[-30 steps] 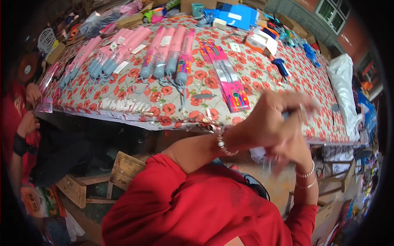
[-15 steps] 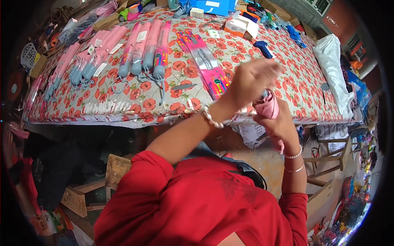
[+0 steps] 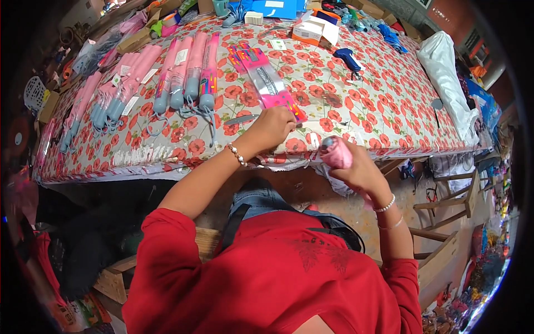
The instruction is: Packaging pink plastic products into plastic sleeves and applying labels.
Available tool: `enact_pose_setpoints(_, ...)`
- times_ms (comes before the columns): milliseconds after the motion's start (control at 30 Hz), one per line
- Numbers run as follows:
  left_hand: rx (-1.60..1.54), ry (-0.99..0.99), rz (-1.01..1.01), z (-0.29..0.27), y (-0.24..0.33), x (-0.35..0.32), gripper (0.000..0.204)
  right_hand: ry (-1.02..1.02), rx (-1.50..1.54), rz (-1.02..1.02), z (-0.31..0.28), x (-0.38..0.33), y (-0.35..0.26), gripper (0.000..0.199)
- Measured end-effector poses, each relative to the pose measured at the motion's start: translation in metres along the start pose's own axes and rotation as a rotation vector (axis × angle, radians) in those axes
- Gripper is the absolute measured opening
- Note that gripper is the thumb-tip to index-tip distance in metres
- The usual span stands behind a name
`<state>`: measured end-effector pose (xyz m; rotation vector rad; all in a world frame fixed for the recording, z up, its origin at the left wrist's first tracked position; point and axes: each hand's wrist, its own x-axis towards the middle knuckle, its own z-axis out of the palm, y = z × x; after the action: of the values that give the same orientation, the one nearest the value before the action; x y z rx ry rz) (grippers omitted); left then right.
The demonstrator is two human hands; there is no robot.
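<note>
In the head view, the left hand (image 3: 272, 128) has moved away from the rolled pink bundle (image 3: 337, 155) to the near end of the flat pink sleeves (image 3: 267, 81) on the bench (image 3: 384, 75); whether its grip pinches them, I cannot tell. The right hand (image 3: 362, 173) alone encloses the bundle, right of the sleeves, apparently freeing the left.

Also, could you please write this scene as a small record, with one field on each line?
Left grip: fingers curled at the near end of a flat pink sleeve; contact unclear
Right grip: closed around a pink rolled bundle with a grey end
Table cover: red flowers on a pale ground
Table, left part: long pink rolls with grey ends
Left of the sleeve: slim grey pointed item
Further up the table: blue gun-shaped tool, open white-and-orange box
Table, right side: long white bundle
</note>
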<state>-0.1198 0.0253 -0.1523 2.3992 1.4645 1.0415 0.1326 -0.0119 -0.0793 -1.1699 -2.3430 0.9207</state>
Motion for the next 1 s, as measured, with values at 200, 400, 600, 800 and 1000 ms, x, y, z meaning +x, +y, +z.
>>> enact_pose_setpoints(200, -0.385, -0.19, -0.339, -0.023, 0.009, 0.014, 0.005, -0.044, -0.228, -0.078, 0.021, 0.039, -0.023, 0.069)
enact_pose_setpoints(400, -0.58, -0.201, -0.355, -0.022, -0.009, 0.018, 0.007, -0.102, -0.402, -0.042, 0.032, 0.055, -0.013, 0.075)
enact_pose_setpoints(600, -0.453, -0.221, -0.244, -0.024, -0.016, 0.016, 0.008, -0.096, -0.456, -0.063, 0.037, 0.056, 0.007, 0.077)
enact_pose_setpoints(800, 0.146, 0.019, 0.096, -0.01, -0.011, 0.01, 0.016, -0.096, -0.47, -0.069, 0.031, 0.056, 0.001, 0.076)
enact_pose_setpoints(1000, -0.126, -0.012, -0.118, -0.018, 0.01, 0.003, 0.011, -0.104, -0.477, -0.081, 0.039, 0.055, -0.007, 0.068)
